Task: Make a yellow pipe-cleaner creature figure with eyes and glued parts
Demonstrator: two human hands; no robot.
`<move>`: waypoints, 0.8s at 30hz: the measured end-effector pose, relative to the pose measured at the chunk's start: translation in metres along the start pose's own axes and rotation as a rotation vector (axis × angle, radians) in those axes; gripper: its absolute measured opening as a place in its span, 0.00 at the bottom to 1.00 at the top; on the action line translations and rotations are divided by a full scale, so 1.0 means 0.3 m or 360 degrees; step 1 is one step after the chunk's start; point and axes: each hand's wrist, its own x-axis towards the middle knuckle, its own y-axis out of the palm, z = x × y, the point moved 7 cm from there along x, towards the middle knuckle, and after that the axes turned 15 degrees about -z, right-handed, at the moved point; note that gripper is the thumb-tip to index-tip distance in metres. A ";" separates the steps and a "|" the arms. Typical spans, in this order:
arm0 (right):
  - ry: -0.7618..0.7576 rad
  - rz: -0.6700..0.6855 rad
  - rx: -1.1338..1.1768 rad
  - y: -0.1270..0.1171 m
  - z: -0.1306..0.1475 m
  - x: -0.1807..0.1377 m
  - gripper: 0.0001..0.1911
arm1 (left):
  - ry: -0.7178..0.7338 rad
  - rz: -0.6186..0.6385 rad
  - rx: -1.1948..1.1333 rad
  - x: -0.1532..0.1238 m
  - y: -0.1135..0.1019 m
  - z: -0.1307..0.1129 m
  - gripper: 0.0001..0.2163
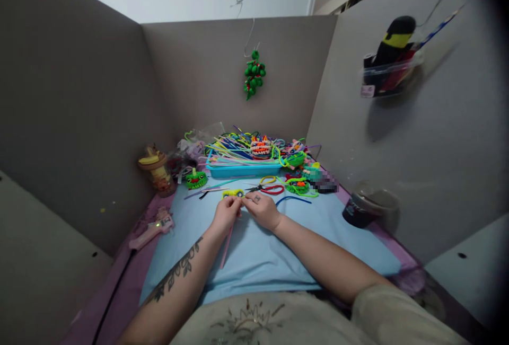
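In the head view, the left hand (226, 213) pinches a slim, fuzzy pink pipe cleaner (226, 249), its straight length hanging toward the person over the light-blue surface (318, 239). The right hand (263, 211) meets it, fingers bunched; whether it grips anything, I cannot tell. Just beyond lies a fuzzy yellow piece (228, 194) with dark, round, eye-like spots.

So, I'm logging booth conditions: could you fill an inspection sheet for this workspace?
Surface: light-blue cloth, creased along its near edge.
Job's things: yellow piece at the fingertips; pink strip below the left hand.
Clutter: blue tray heaped with coloured stems; red-handled scissors; green figures.
Hands: left hand and right hand close together; exact grip unclear.
Cables: black cord from pink tool.
Surroundings: grey panels; clear holder on the right one; green ornament hanging.
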 end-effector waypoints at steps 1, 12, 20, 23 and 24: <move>0.0055 -0.0022 0.0056 -0.001 -0.005 0.001 0.10 | 0.0089 0.0010 0.0062 0.001 0.001 -0.008 0.12; 0.0644 -0.0206 0.0504 -0.023 -0.058 0.004 0.05 | 0.0551 -0.0034 0.0274 -0.017 -0.005 -0.091 0.07; 0.1011 -0.0215 0.0766 0.006 -0.082 -0.014 0.06 | 0.0772 -0.0131 0.0384 -0.042 -0.020 -0.132 0.05; 0.1227 -0.0219 0.0884 0.031 -0.104 -0.032 0.07 | 0.0909 -0.0143 0.0493 -0.050 -0.021 -0.140 0.06; 0.1323 -0.0213 0.0950 0.042 -0.111 -0.040 0.07 | 0.0937 -0.0146 0.0516 -0.052 -0.021 -0.140 0.06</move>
